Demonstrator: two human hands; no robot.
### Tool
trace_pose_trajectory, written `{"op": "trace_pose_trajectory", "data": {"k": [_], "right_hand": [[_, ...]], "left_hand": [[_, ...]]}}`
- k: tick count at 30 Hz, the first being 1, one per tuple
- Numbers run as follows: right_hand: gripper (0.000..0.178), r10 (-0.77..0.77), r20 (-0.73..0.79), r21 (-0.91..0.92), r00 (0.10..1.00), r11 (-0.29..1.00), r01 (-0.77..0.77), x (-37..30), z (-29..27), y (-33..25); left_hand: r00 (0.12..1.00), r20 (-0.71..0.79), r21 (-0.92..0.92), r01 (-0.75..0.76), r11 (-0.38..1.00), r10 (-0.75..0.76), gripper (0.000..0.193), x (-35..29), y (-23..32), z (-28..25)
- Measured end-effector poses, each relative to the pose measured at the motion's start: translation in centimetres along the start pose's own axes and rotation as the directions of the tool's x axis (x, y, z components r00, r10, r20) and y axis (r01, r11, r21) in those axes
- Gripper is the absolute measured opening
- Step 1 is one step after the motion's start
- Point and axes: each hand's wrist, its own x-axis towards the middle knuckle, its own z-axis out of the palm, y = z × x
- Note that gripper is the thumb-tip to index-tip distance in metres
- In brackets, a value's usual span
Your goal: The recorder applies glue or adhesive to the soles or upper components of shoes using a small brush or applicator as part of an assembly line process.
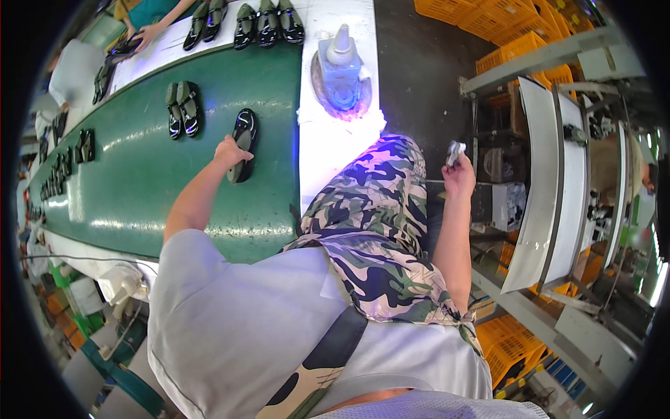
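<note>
My left hand [234, 152] reaches out over the green belt [230, 209], its fingers and thumb closed on a glossy black shoe [246, 124] with a pale green-grey inside. The shoe lies lengthwise on the belt, toe pointing away from me. Off to the right, clear of the belt, my right hand [459, 177] is raised and pinches a small crumpled white-grey cloth [455, 151]. A pair of similar black strap shoes [183, 110] rests on the belt, farther left than the held shoe.
On the white ledge [314, 140] beside the belt stands a clear bluish bottle [340, 63] with a white nozzle. More black shoes [266, 24] line the far ledge, near another person's hand [148, 35]. A metal rack [537, 181] and orange crates [513, 28] stand at right.
</note>
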Motion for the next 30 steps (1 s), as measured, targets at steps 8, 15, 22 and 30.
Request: {"op": "trace_pose_trajectory", "data": {"k": [8, 15, 22, 30], "right_hand": [[0.017, -0.092, -0.173, -0.094, 0.981, 0.993, 0.076, -1.2, 2.3, -0.6], [0.019, -0.115, -0.218, -0.129, 0.969, 0.988, 0.088, -1.4, 1.0, -0.2], [0.022, -0.340, 0.177, -0.175, 0.924, 0.913, 0.369, -5.1, 9.8, -2.9], [0.020, -0.430, 0.462, -0.295, 0.775, 0.750, 0.592, -9.1, 15.9, -4.4]], "left_hand": [[0.928, 0.363, -0.525, 0.278, 0.804, -0.083, 0.062, 3.8, -2.1, 0.9], [0.776, 0.003, -0.918, 0.253, -0.307, 0.631, 0.051, -3.2, 8.0, 0.0], [0.633, -0.406, -0.914, -0.272, -0.301, 0.660, 0.058, -11.8, 23.7, -5.1], [0.140, -0.572, -0.487, -0.850, -0.198, 0.808, 0.044, -15.6, 26.7, -7.8]]}}
